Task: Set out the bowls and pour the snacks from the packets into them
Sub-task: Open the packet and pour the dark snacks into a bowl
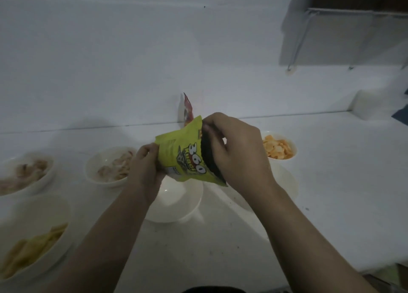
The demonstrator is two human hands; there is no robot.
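Note:
I hold a yellow-green snack packet (185, 153) above an empty white bowl (176, 202) at the middle of the counter. My left hand (146, 167) grips the packet's left edge. My right hand (234, 151) pinches its dark right edge near the top. Pale snacks fill two white bowls, one (110, 167) just left of the packet and another (24, 175) at the far left. Yellow sticks lie in a bowl (33, 237) at the front left. Orange chips sit in a bowl (279, 148) behind my right hand. Another white bowl (284, 182) shows partly under my right wrist.
A red and white packet (187, 110) leans against the white wall behind the yellow one. The white counter (331, 204) stretches right. A white block (371, 103) stands at the back right under a metal-framed shelf (331, 28).

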